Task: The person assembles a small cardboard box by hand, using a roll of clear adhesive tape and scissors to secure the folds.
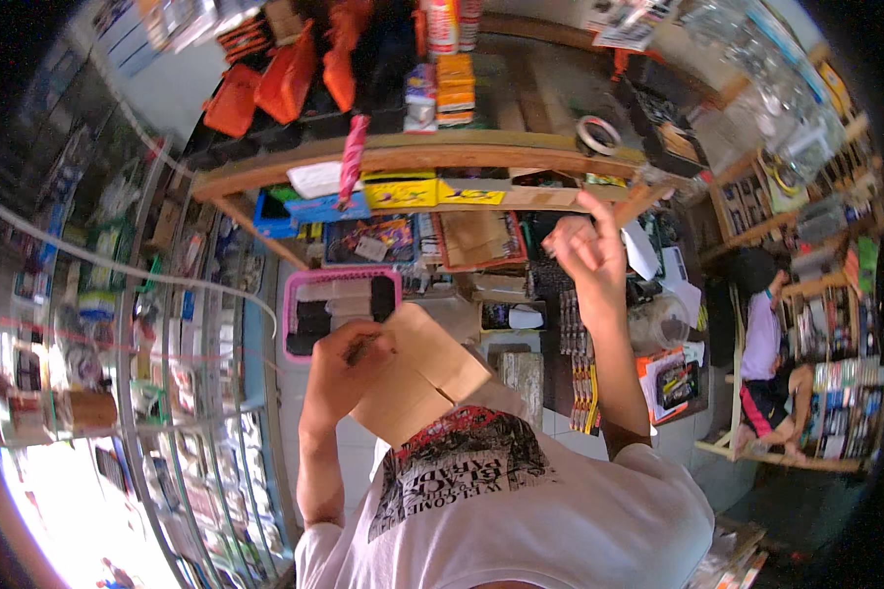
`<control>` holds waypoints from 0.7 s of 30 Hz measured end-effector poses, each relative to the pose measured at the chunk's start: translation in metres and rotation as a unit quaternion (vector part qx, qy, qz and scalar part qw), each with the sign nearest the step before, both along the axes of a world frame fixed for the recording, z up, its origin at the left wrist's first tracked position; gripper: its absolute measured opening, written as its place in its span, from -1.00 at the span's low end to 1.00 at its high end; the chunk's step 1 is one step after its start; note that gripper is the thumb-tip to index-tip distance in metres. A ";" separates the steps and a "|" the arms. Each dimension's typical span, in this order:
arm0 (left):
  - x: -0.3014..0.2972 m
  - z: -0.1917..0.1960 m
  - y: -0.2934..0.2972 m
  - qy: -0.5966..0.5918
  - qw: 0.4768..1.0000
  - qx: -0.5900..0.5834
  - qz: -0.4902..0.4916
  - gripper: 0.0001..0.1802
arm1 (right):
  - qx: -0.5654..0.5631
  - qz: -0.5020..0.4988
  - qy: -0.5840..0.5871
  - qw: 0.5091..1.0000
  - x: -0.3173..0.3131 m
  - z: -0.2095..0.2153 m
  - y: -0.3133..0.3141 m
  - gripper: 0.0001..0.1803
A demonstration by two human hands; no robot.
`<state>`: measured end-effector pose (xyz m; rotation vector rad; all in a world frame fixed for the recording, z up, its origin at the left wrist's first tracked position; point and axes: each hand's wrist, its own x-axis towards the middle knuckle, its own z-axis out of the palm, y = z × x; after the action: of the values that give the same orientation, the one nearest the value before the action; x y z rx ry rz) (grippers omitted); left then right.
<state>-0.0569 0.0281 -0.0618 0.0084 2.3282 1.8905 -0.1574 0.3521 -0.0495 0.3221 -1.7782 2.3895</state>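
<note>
My left hand (339,368) is closed on a piece of brown cardboard (417,368), which is tilted in front of my chest. The cardboard has a crease and a short slit along its lower right part. Something small and dark shows at the fingers of that hand, too unclear to name. To the right, my right hand (589,250) is raised near the wooden shelf edge (442,152). Its index finger is stretched out and the others are partly bent, apart from the cardboard. I make out nothing held in it.
A pink basket (342,273) with black and pale packs stands beyond my left hand. Orange scoop-like containers (285,79) and a tape roll (597,135) are on the upper shelf. Glass display cases (157,334) line the left. Another person (764,344) sits at the far right.
</note>
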 end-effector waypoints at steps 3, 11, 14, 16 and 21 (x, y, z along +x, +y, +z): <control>-0.007 -0.017 0.004 -0.011 0.993 0.094 0.076 -0.74 | -0.045 -0.217 -0.002 0.975 -0.029 -0.021 0.054 -0.30; -0.031 -0.061 0.014 -0.099 0.769 0.629 0.050 -0.66 | -0.044 -0.482 0.035 0.874 -0.145 -0.075 0.159 -0.25; -0.065 -0.061 0.037 -0.132 0.591 0.783 -0.143 -0.65 | -0.038 -0.523 0.107 0.845 -0.182 -0.107 0.183 -0.19; -0.080 -0.061 0.060 -0.125 0.556 0.800 -0.187 -0.67 | -0.120 -0.486 0.149 0.853 -0.191 -0.118 0.204 -0.15; -0.094 -0.053 0.081 -0.081 0.517 0.815 -0.248 -0.69 | -0.027 -0.596 0.100 0.796 -0.193 -0.111 0.179 -0.15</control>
<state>-0.1506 0.1089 -0.1150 0.5460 -0.3220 2.5522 -0.3506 0.5313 -0.1608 -0.4416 -1.1762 1.3838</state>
